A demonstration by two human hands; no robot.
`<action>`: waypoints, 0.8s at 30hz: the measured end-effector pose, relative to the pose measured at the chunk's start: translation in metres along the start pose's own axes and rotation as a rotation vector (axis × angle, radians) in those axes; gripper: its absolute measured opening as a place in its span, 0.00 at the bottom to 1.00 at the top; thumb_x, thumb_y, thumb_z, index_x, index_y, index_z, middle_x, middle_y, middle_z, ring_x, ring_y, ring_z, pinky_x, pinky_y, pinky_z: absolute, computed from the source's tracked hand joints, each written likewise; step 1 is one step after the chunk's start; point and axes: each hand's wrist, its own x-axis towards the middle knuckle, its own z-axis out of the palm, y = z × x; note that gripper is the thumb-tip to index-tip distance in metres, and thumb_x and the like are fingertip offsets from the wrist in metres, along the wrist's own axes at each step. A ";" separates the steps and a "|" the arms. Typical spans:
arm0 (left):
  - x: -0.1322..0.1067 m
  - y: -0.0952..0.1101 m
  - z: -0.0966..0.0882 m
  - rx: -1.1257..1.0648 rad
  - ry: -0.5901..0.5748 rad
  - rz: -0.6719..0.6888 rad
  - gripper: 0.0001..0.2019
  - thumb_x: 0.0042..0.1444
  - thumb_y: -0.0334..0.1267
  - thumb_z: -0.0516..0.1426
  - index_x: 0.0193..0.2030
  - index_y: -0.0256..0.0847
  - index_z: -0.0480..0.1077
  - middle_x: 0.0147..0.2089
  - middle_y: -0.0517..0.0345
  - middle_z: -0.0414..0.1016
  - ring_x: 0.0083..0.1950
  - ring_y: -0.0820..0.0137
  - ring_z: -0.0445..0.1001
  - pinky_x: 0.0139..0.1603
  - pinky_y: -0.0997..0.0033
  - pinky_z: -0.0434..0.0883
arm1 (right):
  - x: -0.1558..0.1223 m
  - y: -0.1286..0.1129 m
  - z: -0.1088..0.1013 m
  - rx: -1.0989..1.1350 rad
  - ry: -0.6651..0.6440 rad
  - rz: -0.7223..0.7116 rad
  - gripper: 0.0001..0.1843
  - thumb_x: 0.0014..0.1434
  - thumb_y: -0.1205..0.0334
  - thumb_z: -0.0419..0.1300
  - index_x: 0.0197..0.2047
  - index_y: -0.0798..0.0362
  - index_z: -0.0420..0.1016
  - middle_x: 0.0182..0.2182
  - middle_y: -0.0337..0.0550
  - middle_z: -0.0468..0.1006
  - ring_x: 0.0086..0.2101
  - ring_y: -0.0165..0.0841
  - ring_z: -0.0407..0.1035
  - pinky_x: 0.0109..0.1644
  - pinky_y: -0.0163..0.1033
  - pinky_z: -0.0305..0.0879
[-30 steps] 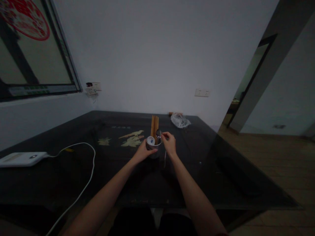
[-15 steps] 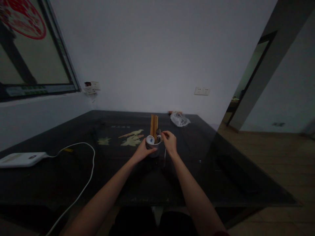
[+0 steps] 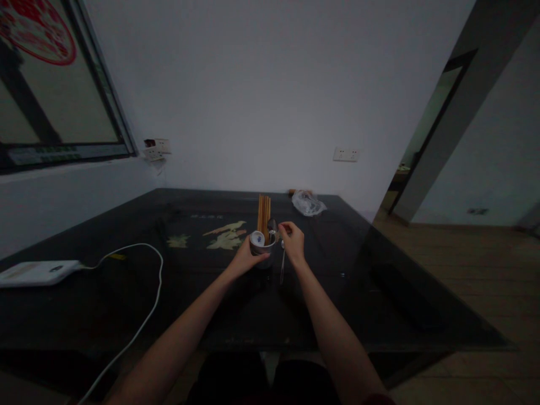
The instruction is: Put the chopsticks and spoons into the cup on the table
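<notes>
My left hand (image 3: 245, 259) is wrapped round a grey cup-like utensil holder (image 3: 266, 262), its thumb across the front. Several wooden chopsticks (image 3: 264, 216) stand upright in the holder. A white round piece with a blue mark (image 3: 258, 239), perhaps a porcelain spoon, shows at its left rim. Dark and shiny metal spoon heads (image 3: 272, 225) stick up at the right side. Just right of these, my right hand (image 3: 292, 241) is closed in a pinch; what its fingertips hold, if anything, is too small to make out. Below it a thin metal spoon (image 3: 282, 269) appears to lie on the table.
The dark glossy table (image 3: 329, 304) meets a white wall. A crumpled clear plastic bag (image 3: 309, 203) lies at the back. On the left is a white device (image 3: 40, 274) with a white cable (image 3: 159, 281). A dark flat object (image 3: 405, 298) lies at the right.
My right hand has shifted slightly right, away from the spoon heads, and more of the spoon below it shows. My left hand stays on the holder.
</notes>
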 end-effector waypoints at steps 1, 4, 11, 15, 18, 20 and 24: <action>0.000 0.000 0.000 0.005 0.000 0.005 0.36 0.41 0.38 0.67 0.57 0.38 0.57 0.55 0.45 0.68 0.57 0.58 0.68 0.58 0.54 0.64 | 0.000 0.000 0.000 0.005 0.002 0.002 0.14 0.55 0.55 0.54 0.35 0.55 0.75 0.31 0.45 0.78 0.31 0.35 0.70 0.38 0.37 0.64; -0.001 0.001 -0.001 0.022 0.010 0.024 0.35 0.41 0.39 0.67 0.56 0.38 0.58 0.55 0.46 0.68 0.56 0.59 0.68 0.58 0.55 0.64 | 0.000 -0.001 -0.001 0.005 0.011 -0.001 0.14 0.55 0.54 0.54 0.34 0.55 0.75 0.30 0.45 0.78 0.32 0.35 0.70 0.37 0.37 0.64; -0.001 0.006 0.001 -0.030 0.030 0.042 0.35 0.40 0.40 0.67 0.55 0.39 0.59 0.55 0.46 0.68 0.56 0.60 0.68 0.58 0.57 0.64 | 0.001 0.000 -0.001 0.014 0.016 -0.001 0.14 0.56 0.54 0.53 0.34 0.54 0.75 0.30 0.45 0.78 0.32 0.36 0.71 0.37 0.37 0.64; 0.000 0.005 0.000 -0.024 0.047 0.054 0.35 0.40 0.39 0.67 0.55 0.39 0.59 0.54 0.47 0.68 0.56 0.60 0.68 0.59 0.56 0.63 | 0.001 0.001 -0.001 0.013 0.012 0.010 0.14 0.55 0.54 0.53 0.33 0.54 0.75 0.30 0.45 0.78 0.32 0.36 0.71 0.37 0.37 0.65; 0.000 0.004 -0.001 -0.004 0.057 0.064 0.36 0.40 0.39 0.67 0.56 0.39 0.59 0.55 0.46 0.67 0.57 0.59 0.67 0.59 0.55 0.63 | 0.000 0.000 -0.001 0.019 0.010 0.013 0.14 0.55 0.54 0.53 0.33 0.54 0.75 0.29 0.45 0.78 0.31 0.36 0.71 0.36 0.37 0.65; 0.000 0.005 -0.001 -0.001 0.058 0.063 0.36 0.41 0.39 0.67 0.56 0.40 0.58 0.55 0.46 0.66 0.57 0.60 0.67 0.59 0.56 0.63 | 0.001 -0.002 -0.003 0.036 0.007 0.015 0.14 0.54 0.54 0.54 0.32 0.55 0.75 0.28 0.45 0.78 0.30 0.36 0.71 0.35 0.37 0.65; 0.000 0.006 -0.001 -0.013 0.082 0.051 0.38 0.39 0.39 0.68 0.58 0.40 0.57 0.56 0.46 0.65 0.57 0.59 0.67 0.60 0.55 0.62 | 0.008 -0.008 -0.012 0.107 0.003 0.029 0.15 0.54 0.53 0.54 0.33 0.55 0.75 0.27 0.45 0.77 0.28 0.35 0.71 0.33 0.36 0.64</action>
